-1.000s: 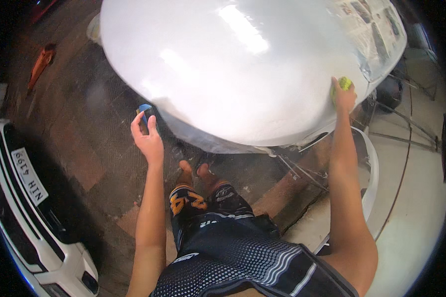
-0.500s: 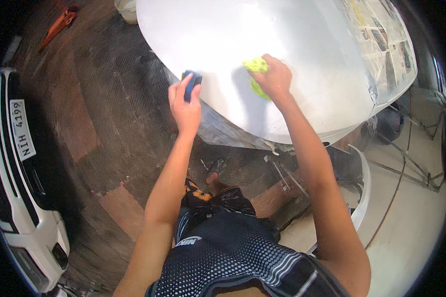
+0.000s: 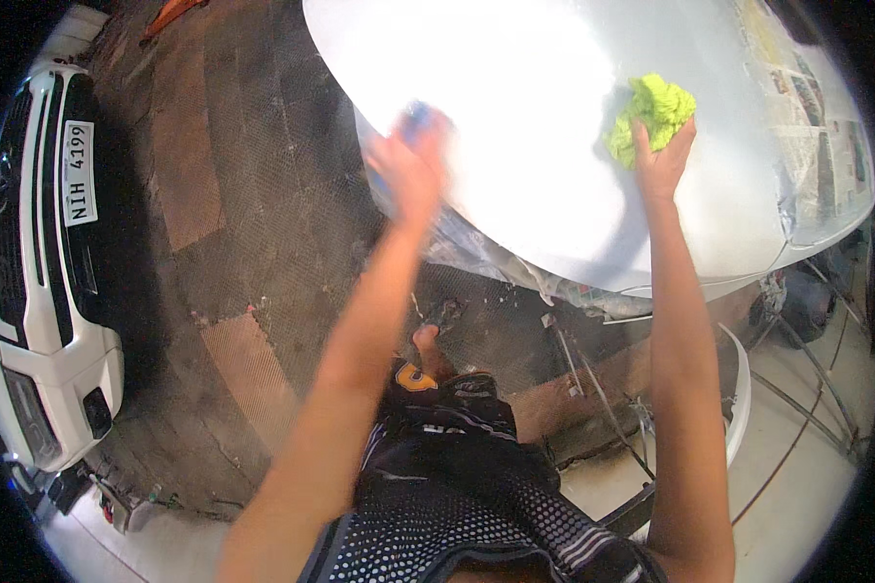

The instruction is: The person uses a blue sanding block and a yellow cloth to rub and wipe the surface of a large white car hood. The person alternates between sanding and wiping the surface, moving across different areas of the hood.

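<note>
My left hand (image 3: 413,170), smeared by motion, is closed around a small blue block (image 3: 418,119), shaped like a sanding block. It is at the left edge of a white car hood (image 3: 544,185); whether the block touches the surface cannot be made out. Farther right, over the hood, my right hand (image 3: 665,163) grips a crumpled yellow-green cloth (image 3: 657,112), which bunches up above the fingers. Bright glare covers much of the hood's middle.
Newspaper (image 3: 797,126) masks the hood's right side, and clear plastic sheeting (image 3: 472,243) hangs below its near-left edge. A white vehicle front (image 3: 78,364) stands at the left. Metal stand legs (image 3: 797,389) and a white curved panel (image 3: 739,389) are at the right. Dark matting (image 3: 262,194) covers the floor.
My right hand has moved right with the cloth, now raised to show more of it. My left hand has shifted right and slightly nearer the hood with the block. The view has shifted too.
</note>
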Action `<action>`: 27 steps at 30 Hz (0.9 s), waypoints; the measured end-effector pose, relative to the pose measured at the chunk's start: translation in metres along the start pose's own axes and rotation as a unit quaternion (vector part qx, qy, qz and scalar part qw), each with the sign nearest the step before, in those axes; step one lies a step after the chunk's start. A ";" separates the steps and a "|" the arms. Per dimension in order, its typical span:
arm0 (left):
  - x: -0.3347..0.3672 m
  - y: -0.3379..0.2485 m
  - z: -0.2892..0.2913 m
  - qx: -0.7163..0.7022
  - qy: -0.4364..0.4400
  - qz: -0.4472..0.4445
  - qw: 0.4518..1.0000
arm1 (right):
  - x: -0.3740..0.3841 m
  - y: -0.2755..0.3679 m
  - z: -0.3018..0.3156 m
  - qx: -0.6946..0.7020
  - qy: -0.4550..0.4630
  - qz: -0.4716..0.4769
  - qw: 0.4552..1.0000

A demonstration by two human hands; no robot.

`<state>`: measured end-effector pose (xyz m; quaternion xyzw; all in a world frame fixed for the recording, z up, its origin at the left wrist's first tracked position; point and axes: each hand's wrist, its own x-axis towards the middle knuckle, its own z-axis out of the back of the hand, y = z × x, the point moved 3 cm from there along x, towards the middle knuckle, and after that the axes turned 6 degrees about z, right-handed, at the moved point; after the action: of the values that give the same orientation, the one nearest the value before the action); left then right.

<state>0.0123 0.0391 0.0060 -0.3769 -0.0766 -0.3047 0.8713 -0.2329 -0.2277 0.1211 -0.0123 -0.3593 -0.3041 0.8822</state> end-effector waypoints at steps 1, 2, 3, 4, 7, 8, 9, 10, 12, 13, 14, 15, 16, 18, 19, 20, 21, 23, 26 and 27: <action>0.049 0.031 0.002 0.017 -0.018 0.060 0.998 | 0.002 0.004 -0.001 0.025 -0.003 -0.031 0.999; 0.098 0.062 0.008 0.033 -0.038 0.120 0.991 | 0.006 0.008 -0.007 0.039 -0.013 0.015 0.999; 0.121 0.080 0.020 0.005 -0.092 0.091 0.992 | 0.003 0.012 -0.011 0.035 -0.012 0.003 0.999; 0.109 0.070 0.015 0.016 -0.084 0.101 0.991 | 0.004 0.012 -0.012 0.024 -0.011 -0.004 1.000; -0.015 0.006 0.000 0.011 -0.064 0.038 0.997 | 0.001 0.007 -0.009 0.005 -0.007 0.007 1.000; -0.068 -0.026 0.006 -0.014 -0.032 -0.002 0.999 | 0.002 0.002 -0.005 -0.001 -0.009 0.019 1.000; -0.102 -0.052 0.019 -0.062 0.054 -0.047 0.995 | 0.000 -0.004 -0.001 -0.017 -0.008 0.005 1.000; -0.092 -0.047 0.019 -0.033 0.025 -0.058 0.997 | 0.000 -0.006 -0.001 -0.026 -0.007 -0.006 1.000; -0.042 -0.005 0.012 0.026 -0.030 -0.077 0.996 | 0.002 -0.005 -0.003 -0.021 -0.012 -0.001 1.000; 0.003 0.024 0.012 0.041 -0.065 0.004 0.997 | 0.006 -0.001 -0.009 -0.003 -0.021 0.014 1.000; 0.042 0.042 0.020 0.021 -0.085 0.056 0.995 | 0.007 0.001 -0.012 0.011 -0.027 0.029 0.999; 0.065 0.050 0.024 0.000 -0.105 0.091 0.990 | 0.003 0.002 -0.015 0.005 -0.023 0.023 0.999; 0.055 0.046 0.023 0.024 -0.090 0.120 0.988 | 0.001 0.000 -0.017 -0.005 -0.019 0.018 1.000; 0.006 0.027 0.005 0.079 -0.064 0.115 0.988 | 0.007 0.001 -0.021 -0.007 -0.012 0.010 1.000; -0.045 -0.006 0.003 0.031 -0.038 0.063 0.997 | 0.002 -0.004 -0.014 -0.011 -0.003 -0.001 1.000; -0.092 -0.039 0.010 -0.014 -0.015 0.011 1.000 | -0.002 -0.006 -0.010 -0.010 0.006 -0.011 1.000; -0.087 -0.038 0.011 -0.006 -0.026 -0.014 1.000 | -0.001 -0.007 -0.008 -0.016 0.001 -0.010 1.000; -0.065 -0.014 0.011 0.007 -0.047 -0.061 0.997 | 0.001 -0.008 -0.002 -0.029 -0.004 -0.004 1.000; 0.041 0.047 0.023 0.002 -0.107 0.072 0.992 | 0.005 0.000 -0.012 0.010 -0.021 0.009 1.000; 0.033 0.048 0.024 0.025 -0.103 0.078 0.991 | 0.004 0.002 -0.014 0.011 -0.012 0.003 1.000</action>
<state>0.0696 0.0656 0.0056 -0.3891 -0.1445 -0.1935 0.8890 -0.2203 -0.2313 0.1137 -0.0074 -0.3735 -0.2970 0.8788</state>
